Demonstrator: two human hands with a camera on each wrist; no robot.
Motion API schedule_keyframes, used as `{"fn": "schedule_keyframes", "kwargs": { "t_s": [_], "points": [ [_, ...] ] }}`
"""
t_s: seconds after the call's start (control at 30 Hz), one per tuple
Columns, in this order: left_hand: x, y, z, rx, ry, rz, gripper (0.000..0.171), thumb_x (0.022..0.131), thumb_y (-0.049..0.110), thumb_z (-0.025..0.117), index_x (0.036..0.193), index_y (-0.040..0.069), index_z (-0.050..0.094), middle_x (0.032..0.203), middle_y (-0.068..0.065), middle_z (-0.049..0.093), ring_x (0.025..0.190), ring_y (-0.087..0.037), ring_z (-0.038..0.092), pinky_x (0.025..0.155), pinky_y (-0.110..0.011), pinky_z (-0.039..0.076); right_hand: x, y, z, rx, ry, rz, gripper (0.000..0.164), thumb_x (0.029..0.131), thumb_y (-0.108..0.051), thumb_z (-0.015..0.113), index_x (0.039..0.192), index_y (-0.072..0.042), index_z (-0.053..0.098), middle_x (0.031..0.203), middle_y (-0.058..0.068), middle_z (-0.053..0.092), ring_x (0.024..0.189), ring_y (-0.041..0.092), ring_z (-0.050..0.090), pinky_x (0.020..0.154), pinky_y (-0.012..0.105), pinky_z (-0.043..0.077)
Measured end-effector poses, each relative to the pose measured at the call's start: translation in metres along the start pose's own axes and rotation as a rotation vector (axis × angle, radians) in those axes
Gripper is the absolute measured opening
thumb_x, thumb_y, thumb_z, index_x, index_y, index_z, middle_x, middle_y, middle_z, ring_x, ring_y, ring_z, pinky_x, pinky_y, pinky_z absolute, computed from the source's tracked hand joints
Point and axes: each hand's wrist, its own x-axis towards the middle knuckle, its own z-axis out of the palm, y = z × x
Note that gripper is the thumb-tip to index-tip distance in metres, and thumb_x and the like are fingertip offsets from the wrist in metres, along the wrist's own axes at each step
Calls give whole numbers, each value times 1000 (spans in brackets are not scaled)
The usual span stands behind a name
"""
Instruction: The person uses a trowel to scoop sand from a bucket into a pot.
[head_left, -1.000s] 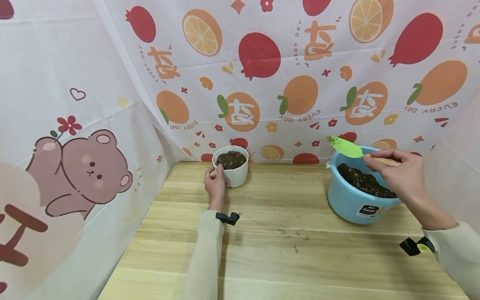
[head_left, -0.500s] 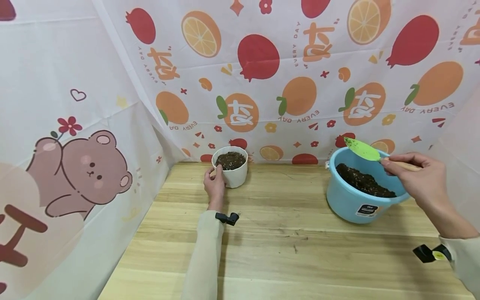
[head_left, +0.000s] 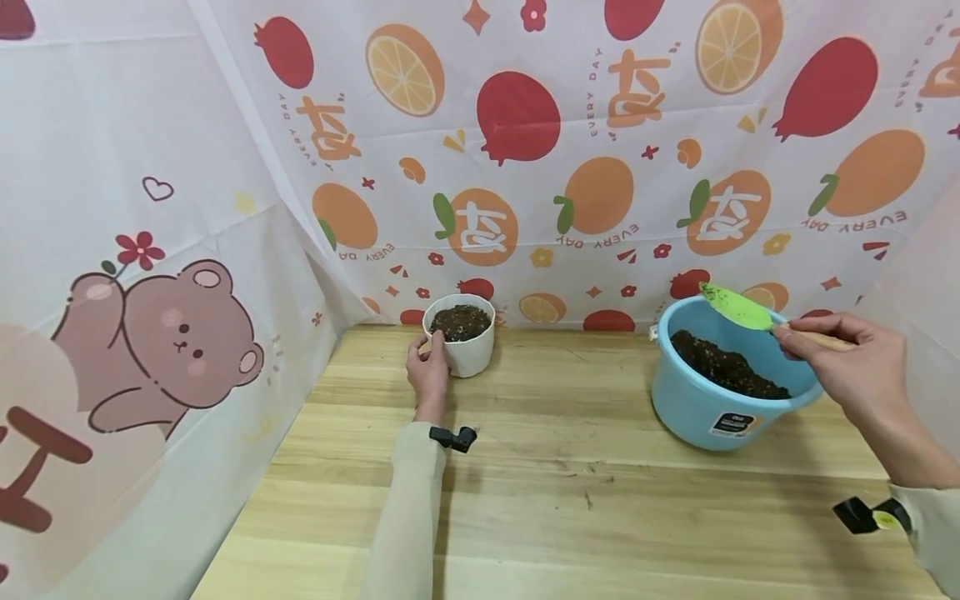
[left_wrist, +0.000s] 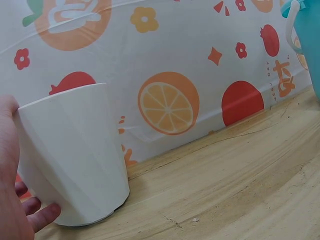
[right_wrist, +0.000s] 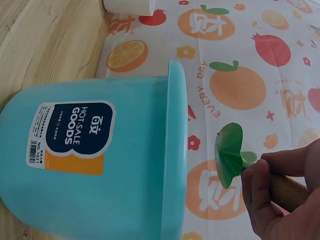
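Observation:
A white flower pot (head_left: 471, 358) holding dark soil (head_left: 461, 323) stands upright on the table near the back curtain. My left hand (head_left: 429, 371) grips its left side, thumb at the rim and fingers lower on the wall, as the left wrist view shows. My right hand (head_left: 866, 358) holds a small green garden trowel (head_left: 741, 310) by its wooden handle (right_wrist: 287, 192). Bits of soil cling to the blade's tip, which points left above the far rim of a light-blue bucket (head_left: 697, 412). Dark soil (head_left: 723, 365) lies inside that bucket, heaped toward its left side.
The wooden table (head_left: 540, 517) has scattered soil crumbs (head_left: 588, 498) near its middle. A fruit-print curtain (head_left: 540, 208) hangs close behind pot and bucket, and a bear-print curtain (head_left: 187, 333) borders the left side. The bucket has a white handle (left_wrist: 291, 25).
My right hand has moved to the right with the trowel, from over the bucket's left part toward its right rim. My left hand and the flower pot have stayed in place.

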Motion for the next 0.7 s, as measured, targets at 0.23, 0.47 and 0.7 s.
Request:
{"fn": "schedule_keyframes", "kwargs": {
  "t_s": [0.23, 0.47, 0.7],
  "points": [
    [1, -2, 0, 9, 4, 7, 51, 94, 53, 63, 133, 19, 61, 93, -1, 57, 63, -7, 54, 57, -19, 49, 0, 9, 0, -32, -28, 40, 38, 87, -41, 78, 109, -11, 74, 77, -33, 66, 69, -6, 67, 62, 11, 52],
    [1, -1, -1, 8, -6, 1, 52, 94, 53, 63, 134, 20, 60, 96, -1, 56, 66, -8, 54, 59, -19, 49, 0, 17, -2, 9, -53, 57, 35, 88, -39, 78, 109, -11, 74, 78, -30, 68, 70, -5, 69, 63, 11, 53],
    [2, 0, 1, -4, -9, -7, 51, 95, 51, 63, 134, 19, 60, 97, -2, 56, 68, -9, 54, 61, -23, 52, 5, 25, -2, -49, -47, 62, 36, 89, -40, 76, 109, -10, 74, 76, -31, 65, 69, -7, 67, 62, 12, 54]
  ]
}}
